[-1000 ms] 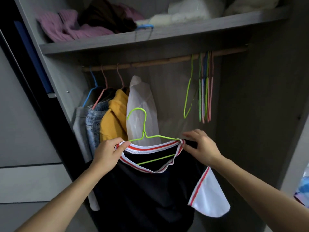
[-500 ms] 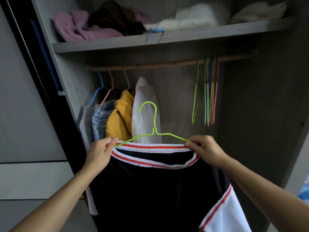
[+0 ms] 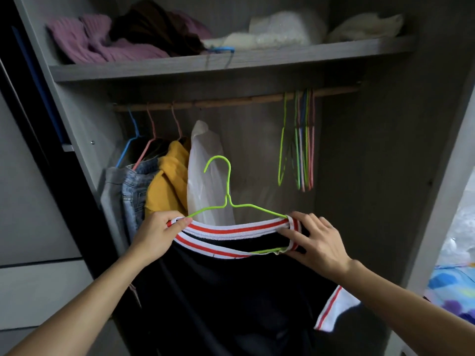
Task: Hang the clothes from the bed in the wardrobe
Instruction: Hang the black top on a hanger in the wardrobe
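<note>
Looking into the wardrobe (image 3: 77, 119), I took the wooden rail (image 3: 231, 101) as my mark and read across from its left end. Under that end hung what I judged already done: jeans (image 3: 135, 191), a yellow hoodie (image 3: 167, 191) and a white garment (image 3: 205, 176) in a clear cover. Below the rail's left half my left hand (image 3: 156, 235) had its fingers curled tight, thumb pressed on top, pinching the left end of the striped collar (image 3: 231, 229) of the black top (image 3: 226, 299) against the green hanger (image 3: 227, 197). The hanger sat inside that collar, well below the middle of the rail, its hook (image 3: 218, 161) upright and catching on nothing. The black top drooped from it, lower than everything on the rail, one white, red-edged sleeve (image 3: 334, 309) hanging out to the right. Below the rail's right half my right hand (image 3: 318, 242) held the collar's other end, thumb beneath and fingers loosely spread over the band, where the hanger's corner poked out. Under the rail's right end a bunch of empty hangers (image 3: 303, 155) dangled. By my judgement the top was nearly seated on the hanger; lifting the hook onto the bare middle stretch of rail was left, and I could not tell how many more clothes waited outside the view
</note>
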Tool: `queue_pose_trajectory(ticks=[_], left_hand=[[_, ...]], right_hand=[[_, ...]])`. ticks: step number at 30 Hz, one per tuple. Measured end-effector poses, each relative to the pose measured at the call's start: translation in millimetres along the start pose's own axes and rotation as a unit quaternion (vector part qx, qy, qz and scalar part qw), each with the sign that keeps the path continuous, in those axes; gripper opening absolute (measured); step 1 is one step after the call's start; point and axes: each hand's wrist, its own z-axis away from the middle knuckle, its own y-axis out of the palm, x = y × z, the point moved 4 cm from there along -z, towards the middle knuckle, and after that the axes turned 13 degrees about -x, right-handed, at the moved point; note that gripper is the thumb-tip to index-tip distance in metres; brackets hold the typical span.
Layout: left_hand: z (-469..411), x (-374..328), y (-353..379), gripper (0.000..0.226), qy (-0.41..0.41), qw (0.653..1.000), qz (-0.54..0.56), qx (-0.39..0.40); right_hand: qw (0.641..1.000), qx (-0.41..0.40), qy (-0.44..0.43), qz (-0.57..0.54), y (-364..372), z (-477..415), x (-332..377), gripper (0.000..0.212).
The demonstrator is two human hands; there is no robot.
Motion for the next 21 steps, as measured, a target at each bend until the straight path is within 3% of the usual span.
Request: queue_pose_trajectory(ticks=[2,7,9,11,13,16,19,21], left_hand=[[-4.7,2.2,-0.3,0.049,-0.006,1.0,0.018,0.014],[-1.5,6.8,-11.1,0.039,0.01,0.999,-0.042,-0.007],[2.2,7.8,-17.9,0.032,0.031,0.996,-0.076,-0.031],[6.0,14.4,-25.2,0.038,0.038,0.992,-0.109,-0.044],[10.8,19.4,-29.1,0.049,0.049,0.989,-0.129,-0.046],[18.4,3.4,-21.6,0.046,0.104,0.99,-0.081,-0.051],[21.1,-17.6,-7.3,0.039,0.128,0.99,-0.035,-0.049],[18.0,-21.2,-3.9,0.042,0.106,0.993,-0.024,-0.046]], right_hand=[[0.999,0.005,-0.017,-0.033,-1.6,4.8,-1.7,0.023],[0.977,0.097,0.029,-0.187,-12.1,0.4,2.3,0.02],[0.936,0.154,0.115,-0.294,-15.0,1.7,3.9,0.018],[0.871,0.175,0.229,-0.397,-14.9,4.1,-0.1,0.02],[0.854,0.134,0.309,-0.397,-12.1,4.6,-12.5,0.026],[0.835,0.055,0.394,-0.381,-7.7,-11.4,-25.2,0.028],[0.826,0.033,0.428,-0.365,2.6,-37.2,-19.6,0.029],[0.844,0.056,0.416,-0.334,11.3,-48.3,-11.7,0.025]])
